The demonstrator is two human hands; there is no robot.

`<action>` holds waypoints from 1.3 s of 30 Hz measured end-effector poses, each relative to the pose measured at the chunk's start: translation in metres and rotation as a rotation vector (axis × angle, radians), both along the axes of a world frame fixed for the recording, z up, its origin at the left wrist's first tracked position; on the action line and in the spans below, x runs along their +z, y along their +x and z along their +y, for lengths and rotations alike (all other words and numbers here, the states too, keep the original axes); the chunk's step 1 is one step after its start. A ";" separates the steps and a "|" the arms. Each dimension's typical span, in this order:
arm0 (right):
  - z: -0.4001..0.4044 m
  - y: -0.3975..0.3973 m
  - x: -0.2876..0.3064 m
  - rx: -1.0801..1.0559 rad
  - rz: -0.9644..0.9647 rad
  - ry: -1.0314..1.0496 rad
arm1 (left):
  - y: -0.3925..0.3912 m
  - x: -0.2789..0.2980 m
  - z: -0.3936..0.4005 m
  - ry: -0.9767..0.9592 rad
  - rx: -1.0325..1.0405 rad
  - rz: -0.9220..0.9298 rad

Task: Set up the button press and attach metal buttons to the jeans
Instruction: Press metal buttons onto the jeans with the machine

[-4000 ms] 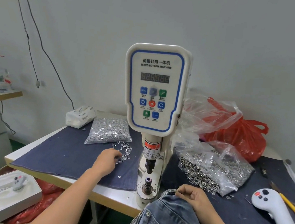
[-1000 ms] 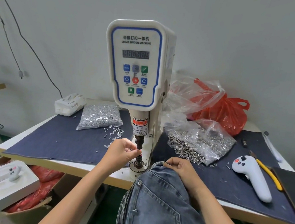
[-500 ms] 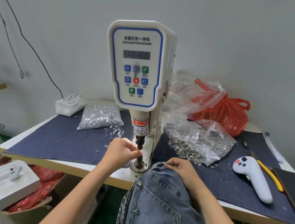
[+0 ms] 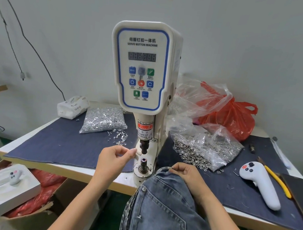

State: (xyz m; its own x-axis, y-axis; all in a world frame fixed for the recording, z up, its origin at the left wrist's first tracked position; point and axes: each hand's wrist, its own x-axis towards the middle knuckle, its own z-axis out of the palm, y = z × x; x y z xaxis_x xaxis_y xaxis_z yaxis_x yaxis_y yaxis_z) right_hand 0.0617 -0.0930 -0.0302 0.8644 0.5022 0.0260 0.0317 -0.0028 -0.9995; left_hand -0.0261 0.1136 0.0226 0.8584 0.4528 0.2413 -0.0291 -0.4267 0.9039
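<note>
Pulling back from the lower die [image 4: 143,164], the left hand [image 4: 112,157] now hangs just left of the servo button machine [image 4: 143,66], no longer touching the post. Half a second ago its fingers were closed on that die, directly under the upper punch [image 4: 144,146]; now thumb and forefinger are loosely curled toward each other, and whether they pinch anything cannot be told — nothing shows between them. A small purplish cap sits on top of the die, so my reading is that one half of the metal button has just been seated and the press is loaded from below.

The right hand [image 4: 185,171] grips the waistband of the jeans [image 4: 163,212], fingers curled over the folded edge, just right of the die base and in the same place as a moment ago. The jeans hang off the front edge of the tabletop [image 4: 60,166] into the lap and are not yet over the die. That would seem to be the next call: slide the waistband onto the post, then fire.

Four seconds back the left hand was out at the loose tacks [image 4: 118,136] spilled from the bag of tacks [image 4: 104,120] on the dark cloth, so a part was fetched and brought in. The bag of button caps [image 4: 205,150] on the right lies untouched.
</note>
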 end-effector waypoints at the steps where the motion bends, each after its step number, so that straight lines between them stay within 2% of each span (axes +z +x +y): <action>1: 0.000 0.000 0.000 0.004 -0.001 0.008 | -0.005 -0.003 -0.004 -0.033 -0.007 -0.035; 3: -0.001 -0.002 0.002 0.010 -0.006 0.034 | -0.016 -0.010 -0.018 -0.075 -0.085 -0.046; 8: -0.001 -0.015 0.011 0.056 0.001 0.188 | -0.027 -0.020 -0.042 -0.042 -0.210 -0.040; 12: 0.004 -0.030 0.031 0.212 -0.058 0.170 | -0.029 -0.014 -0.038 -0.151 -0.406 0.098; 15: 0.007 -0.038 0.042 0.212 -0.087 0.179 | -0.033 -0.011 -0.033 -0.157 -0.513 0.150; 18: 0.005 -0.044 0.049 0.180 -0.109 0.202 | -0.038 -0.008 -0.031 -0.229 -0.462 0.038; 20: 0.001 -0.046 0.055 0.222 -0.108 0.205 | -0.044 -0.003 -0.033 -0.382 -0.503 -0.048; 23: -0.007 -0.050 0.067 0.413 -0.016 0.177 | -0.053 0.010 -0.043 -0.513 -0.639 -0.145; 26: -0.014 -0.055 0.069 0.554 -0.008 0.031 | -0.061 0.028 -0.045 -0.608 -0.734 -0.202; 28: -0.016 -0.063 0.065 0.611 0.055 0.075 | -0.067 0.040 -0.038 -0.655 -0.797 -0.204; 32: -0.008 -0.073 0.077 0.542 -0.047 0.448 | -0.065 0.053 -0.019 -0.597 -0.779 -0.125; 34: 0.001 -0.071 0.081 0.501 -0.002 0.548 | -0.058 0.053 -0.011 -0.534 -0.717 -0.046; 37: 0.009 -0.065 0.069 0.519 0.191 0.505 | -0.043 0.043 -0.006 -0.444 -0.695 0.069; 39: 0.011 -0.059 0.063 0.565 0.254 0.269 | -0.033 0.035 -0.006 -0.447 -0.723 0.121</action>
